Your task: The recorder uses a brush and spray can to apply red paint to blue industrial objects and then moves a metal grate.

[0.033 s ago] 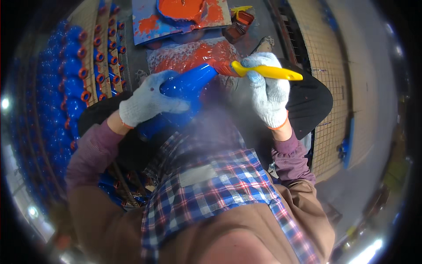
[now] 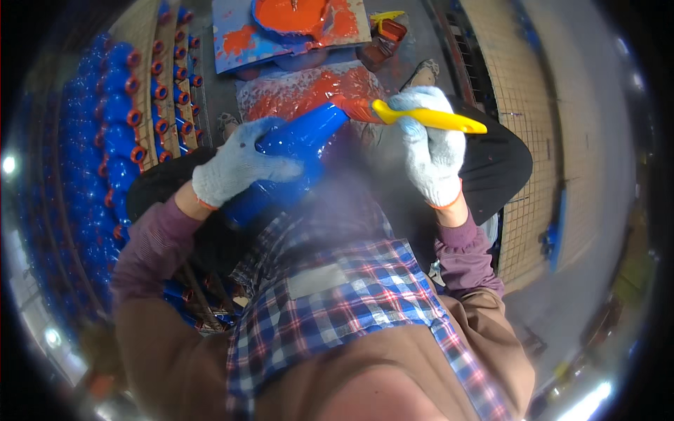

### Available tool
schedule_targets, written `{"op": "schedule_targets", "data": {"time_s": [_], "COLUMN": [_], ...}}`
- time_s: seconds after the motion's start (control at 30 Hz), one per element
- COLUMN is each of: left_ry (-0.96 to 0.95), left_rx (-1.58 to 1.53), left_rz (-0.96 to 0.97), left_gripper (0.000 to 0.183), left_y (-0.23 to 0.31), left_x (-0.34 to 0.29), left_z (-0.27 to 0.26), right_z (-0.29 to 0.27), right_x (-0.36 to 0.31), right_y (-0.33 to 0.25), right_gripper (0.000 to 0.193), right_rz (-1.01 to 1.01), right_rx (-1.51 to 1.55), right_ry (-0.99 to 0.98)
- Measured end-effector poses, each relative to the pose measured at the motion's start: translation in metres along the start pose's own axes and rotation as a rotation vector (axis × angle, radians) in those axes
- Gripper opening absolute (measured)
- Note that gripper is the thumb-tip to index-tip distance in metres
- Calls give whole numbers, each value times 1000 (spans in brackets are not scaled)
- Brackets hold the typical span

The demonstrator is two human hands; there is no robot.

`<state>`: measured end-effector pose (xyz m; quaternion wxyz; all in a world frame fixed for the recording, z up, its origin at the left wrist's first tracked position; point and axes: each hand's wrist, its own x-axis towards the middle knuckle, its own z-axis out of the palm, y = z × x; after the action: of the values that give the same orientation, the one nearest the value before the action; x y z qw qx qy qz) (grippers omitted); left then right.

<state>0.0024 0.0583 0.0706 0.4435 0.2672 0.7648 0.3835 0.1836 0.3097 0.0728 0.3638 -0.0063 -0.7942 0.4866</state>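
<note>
Head view. Principal item: one blue bottle-shaped vessel (image 2: 305, 132), tilted, narrow end up and to the right, held before the person's lap. Its mouth is masked by red-coated bristles; its lower body lies partly behind the left hand (image 2: 246, 161), and a hazy blur veils the area beside it. Fingertips of that hand are largely out of sight beyond the vessel. Paint basin (image 2: 260, 27): cut off by the upper edge. Rows of blue vessels (image 2: 118, 105), far left: outlines smeared toward the rim, count not legible.

Left hand: reaching in from the left, wrist bent inward, thumb laid along the near side, clamped around the vessel's body. Right hand (image 2: 432, 154): raised, palm turned inward, thumb and fingers closed together on the paintbrush (image 2: 400, 114); the handle runs off to the right past the knuckles, bristles touching the vessel's narrow end.

Materials: vessel, smooth and glossy, with bright highlights. Brush, yellow handle, bristles loaded with red. Gloves, white knit with bluish stains and orange cuff edging. Apron (image 2: 365, 288), blue, white and red plaid cloth with a pale rectangular patch. Plastic sheet (image 2: 291, 91), crinkled, smeared red, below a paint-spattered board (image 2: 228, 62) bearing the basin of orange-red paint. Wire grid (image 2: 523, 147), right, over a tan surface.
</note>
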Motion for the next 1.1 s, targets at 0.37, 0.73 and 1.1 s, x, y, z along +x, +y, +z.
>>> {"op": "schedule_targets", "data": {"time_s": [0.37,0.73,1.1], "left_ry": [-151,-734,-182], "left_rx": [-1647,-2062,-447], "left_rz": [-92,153,455], "left_gripper": [79,59,122], "left_y": [-37,42,58], "left_x": [-15,-8,-5], "left_z": [60,92,18], "right_z": [-3,30,-29], "right_x": [-3,-10,-11], "right_y": [7,26,-11], "right_gripper": [22,30,22], "right_rz": [403,467,437], "right_rx": [343,914,540], "right_ry": [186,410,470]}}
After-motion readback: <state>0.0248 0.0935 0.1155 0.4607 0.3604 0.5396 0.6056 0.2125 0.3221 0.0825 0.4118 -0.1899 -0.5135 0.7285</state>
